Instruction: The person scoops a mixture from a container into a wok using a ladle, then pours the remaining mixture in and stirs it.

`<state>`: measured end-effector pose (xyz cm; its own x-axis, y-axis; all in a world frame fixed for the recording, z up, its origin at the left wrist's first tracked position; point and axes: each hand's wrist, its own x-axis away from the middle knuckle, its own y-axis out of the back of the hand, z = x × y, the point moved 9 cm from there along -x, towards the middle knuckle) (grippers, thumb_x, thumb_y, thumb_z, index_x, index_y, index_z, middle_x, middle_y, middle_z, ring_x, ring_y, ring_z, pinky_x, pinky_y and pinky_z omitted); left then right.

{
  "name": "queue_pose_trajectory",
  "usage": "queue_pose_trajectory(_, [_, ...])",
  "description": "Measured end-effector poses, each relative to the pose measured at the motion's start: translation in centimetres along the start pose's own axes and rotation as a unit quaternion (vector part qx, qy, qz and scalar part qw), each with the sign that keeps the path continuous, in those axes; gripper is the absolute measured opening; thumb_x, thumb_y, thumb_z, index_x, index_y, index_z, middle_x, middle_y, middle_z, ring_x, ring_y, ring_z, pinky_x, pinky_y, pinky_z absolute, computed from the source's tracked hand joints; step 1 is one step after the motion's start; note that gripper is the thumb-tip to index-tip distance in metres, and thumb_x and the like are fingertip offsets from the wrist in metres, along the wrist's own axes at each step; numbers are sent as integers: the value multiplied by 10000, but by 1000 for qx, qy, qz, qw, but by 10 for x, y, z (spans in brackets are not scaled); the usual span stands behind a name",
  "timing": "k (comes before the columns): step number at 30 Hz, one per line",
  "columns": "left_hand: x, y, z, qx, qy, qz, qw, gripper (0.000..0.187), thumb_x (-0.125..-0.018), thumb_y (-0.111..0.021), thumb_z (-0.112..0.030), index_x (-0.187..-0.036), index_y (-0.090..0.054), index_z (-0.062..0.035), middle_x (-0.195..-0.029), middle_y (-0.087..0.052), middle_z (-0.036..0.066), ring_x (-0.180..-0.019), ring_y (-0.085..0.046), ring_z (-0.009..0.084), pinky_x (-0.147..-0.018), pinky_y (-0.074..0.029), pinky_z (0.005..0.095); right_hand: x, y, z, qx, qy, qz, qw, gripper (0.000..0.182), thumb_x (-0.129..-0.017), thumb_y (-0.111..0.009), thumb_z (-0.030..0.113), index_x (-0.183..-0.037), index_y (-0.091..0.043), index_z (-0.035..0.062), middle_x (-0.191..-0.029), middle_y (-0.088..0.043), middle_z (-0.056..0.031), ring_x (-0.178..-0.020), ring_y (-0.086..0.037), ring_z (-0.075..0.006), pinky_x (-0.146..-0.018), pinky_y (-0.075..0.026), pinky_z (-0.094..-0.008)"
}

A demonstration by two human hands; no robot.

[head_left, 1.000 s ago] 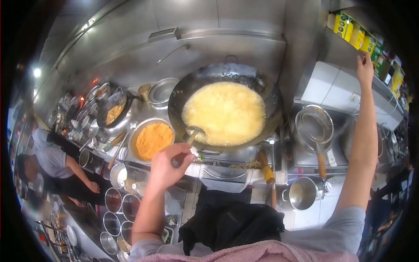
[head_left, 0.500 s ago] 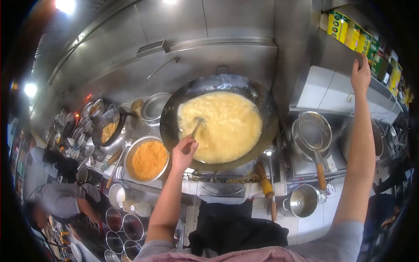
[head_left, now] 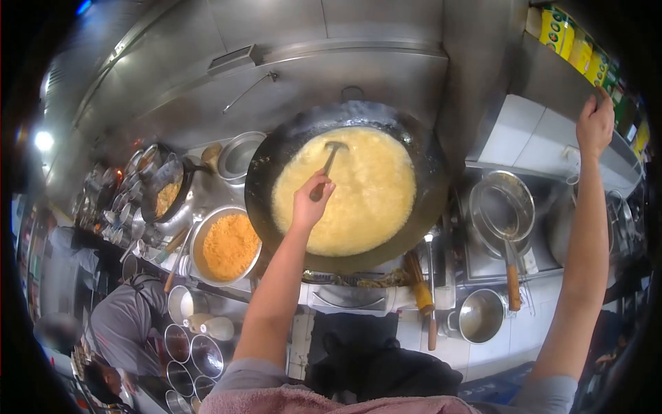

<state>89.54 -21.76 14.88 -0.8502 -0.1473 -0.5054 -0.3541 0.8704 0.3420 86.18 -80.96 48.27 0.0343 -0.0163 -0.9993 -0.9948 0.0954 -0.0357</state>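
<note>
A large black wok [head_left: 431,186] stands in the middle, holding a bubbling pale yellow liquid [head_left: 358,200]. My left hand [head_left: 312,201] is closed round the handle of a wok spatula [head_left: 331,160], whose head dips into the liquid toward the far left. Up at the right, my right hand [head_left: 596,127] has its fingers wrapped over the edge of a metal shelf [head_left: 552,67], beside yellow and green packages [head_left: 580,52]. Left of the wok sits a metal bowl [head_left: 198,259] of orange crumbly food [head_left: 229,247].
A strainer [head_left: 503,207] with a wooden handle rests over a pot on the right. Below it is a steel pot [head_left: 480,317]. A brush [head_left: 418,286] lies at the stove front. Several metal cups [head_left: 207,355] stand lower left, near a person in grey [head_left: 131,324].
My left hand has pushed the spatula farther into the wok, up and to the right. My right hand has shifted along the shelf edge. The person at left has bent lower.
</note>
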Motion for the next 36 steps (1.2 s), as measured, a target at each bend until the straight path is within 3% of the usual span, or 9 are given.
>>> queue_pose_trajectory(2, [-8,-10,-4,30,26,8,999,134,-878,-700,-68,-980,-661,10,-1087,-691,172,-1228,-572,225,-953,-443,306,0,0,1,7,-6,6,1000,329,-952,-518,253,-1248,-586,126,-1128,-653,-137,-1061,-599,-333,-884,-472,-423])
queue_pose_trajectory(9, [-14,-33,-28,-53,13,-46,997,219,-870,-724,-173,-984,-690,11,-1132,-691,189,-956,-691,201,-852,-510,296,-3,0,4,13,-34,33,999,328,-939,-520,258,-1221,-593,107,-1144,-648,-134,-1069,-600,-333,-899,-474,-430])
queue_pose_trajectory(19, [51,-42,-42,-49,24,-76,996,228,-861,-725,-176,-998,-691,4,-1144,-686,184,-1014,-688,242,-898,-512,319,-5,13,14,-64,16,-57,996,300,-889,-573,229,-1164,-611,115,-953,-658,-111,-907,-627,-318,-778,-494,-441])
queue_pose_trajectory(22, [72,-45,-48,-12,35,-52,998,202,-872,-708,-141,-997,-684,15,-1170,-672,201,-1049,-671,245,-919,-501,323,-4,10,11,-53,-5,-9,999,285,-921,-537,241,-1161,-620,110,-1022,-654,-113,-985,-614,-321,-842,-482,-431])
queue_pose_trajectory(23, [79,-46,-51,-22,26,-50,998,189,-877,-701,-132,-998,-683,11,-1181,-667,204,-1064,-663,244,-924,-496,323,-5,15,14,-70,13,-44,997,300,-908,-568,226,-1182,-618,114,-919,-635,-106,-891,-615,-306,-797,-482,-414])
queue_pose_trajectory(24, [87,-46,-53,-33,19,-48,998,176,-882,-694,-122,-1000,-682,7,-1191,-662,207,-1079,-654,242,-929,-491,323,-1,18,12,-71,10,-41,997,300,-908,-568,226,-1182,-618,114,-919,-635,-106,-891,-615,-306,-797,-482,-414])
queue_pose_trajectory(26, [103,-48,-58,-44,20,-42,998,169,-883,-692,-122,-996,-682,3,-1197,-661,204,-1088,-649,240,-931,-487,321,3,21,12,-125,-38,20,991,359,-882,-582,124,-1227,-545,29,-1151,-583,-236,-1115,-523,-398,-978,-393,-486])
queue_pose_trajectory(33, [156,-39,-93,-78,49,-43,995,150,-883,-688,-112,-983,-677,0,-1193,-662,204,-1069,-654,221,-914,-484,306,6,16,5,-165,-10,11,986,348,-890,-568,137,-1215,-548,14,-1142,-582,-243,-1105,-523,-411,-967,-403,-486])
queue_pose_trajectory(36, [176,-35,-101,-61,18,-31,998,151,-877,-693,-102,-983,-674,4,-1167,-675,196,-1058,-658,210,-903,-486,303,9,8,-2,-49,19,-45,998,348,-877,-578,123,-1204,-550,8,-1131,-587,-243,-1093,-529,-413,-961,-408,-483])
